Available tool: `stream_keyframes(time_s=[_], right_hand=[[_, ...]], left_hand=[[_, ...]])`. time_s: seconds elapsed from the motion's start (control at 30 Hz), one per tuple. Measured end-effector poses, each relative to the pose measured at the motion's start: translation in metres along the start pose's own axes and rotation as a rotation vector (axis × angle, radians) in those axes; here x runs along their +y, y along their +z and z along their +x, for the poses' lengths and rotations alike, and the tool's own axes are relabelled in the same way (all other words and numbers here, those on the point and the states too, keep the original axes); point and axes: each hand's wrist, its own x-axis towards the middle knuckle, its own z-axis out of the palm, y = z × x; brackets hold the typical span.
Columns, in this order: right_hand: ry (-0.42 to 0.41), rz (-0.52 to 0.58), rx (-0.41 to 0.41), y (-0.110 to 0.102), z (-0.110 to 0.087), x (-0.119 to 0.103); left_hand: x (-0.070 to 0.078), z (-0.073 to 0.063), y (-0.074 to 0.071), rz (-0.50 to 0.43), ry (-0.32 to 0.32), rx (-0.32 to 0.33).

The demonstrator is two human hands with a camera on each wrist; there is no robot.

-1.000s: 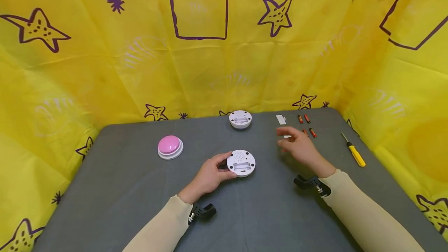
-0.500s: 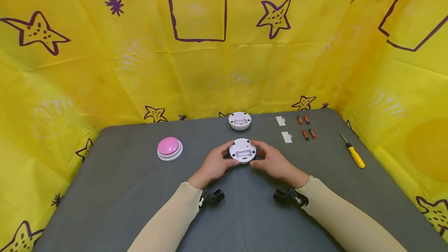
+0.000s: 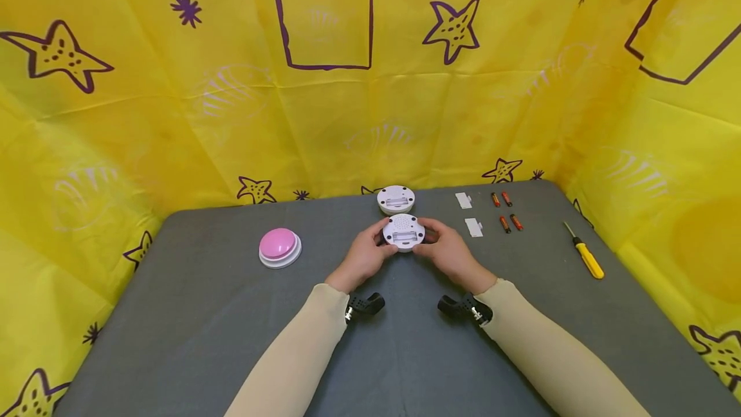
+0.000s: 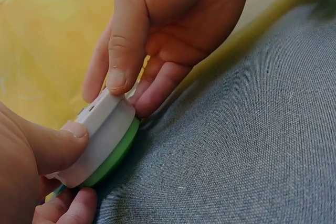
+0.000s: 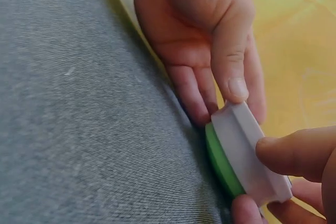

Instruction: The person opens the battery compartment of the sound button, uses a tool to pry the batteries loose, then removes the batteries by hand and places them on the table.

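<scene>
Device, white with a green dome beneath and its battery bay facing up, sits between your hands at the gray table, just before a similar white unit. Your left hand pinches one edge, your right hand the other. A pink-topped button stands leftward; white covers, red batteries and a yellow screwdriver lie rightward.

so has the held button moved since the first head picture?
Yes. The held button has moved forward, toward the upturned unit behind it, which stayed put; the gap seen between them in the head view has closed.
</scene>
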Motion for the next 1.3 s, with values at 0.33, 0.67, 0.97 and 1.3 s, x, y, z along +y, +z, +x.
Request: stream_keyframes(time_s=[0.33, 0.67, 0.97, 1.3], right_hand=[[-0.004, 0.083, 0.004, 0.002, 0.003, -0.001], [0.01, 0.093, -0.009, 0.001, 0.001, -0.004], [0.021, 0.093, -0.038, 0.0, -0.001, -0.004], [-0.26, -0.128, 0.274, -0.004, -0.011, -0.021]], left_hand=[[0.0, 0.0, 0.0, -0.075, -0.041, 0.022], [0.0, -0.002, -0.001, -0.113, -0.039, 0.022], [0.004, -0.009, -0.003, -0.103, -0.021, 0.023], [0.013, -0.045, -0.06, 0.299, 0.108, 0.085]])
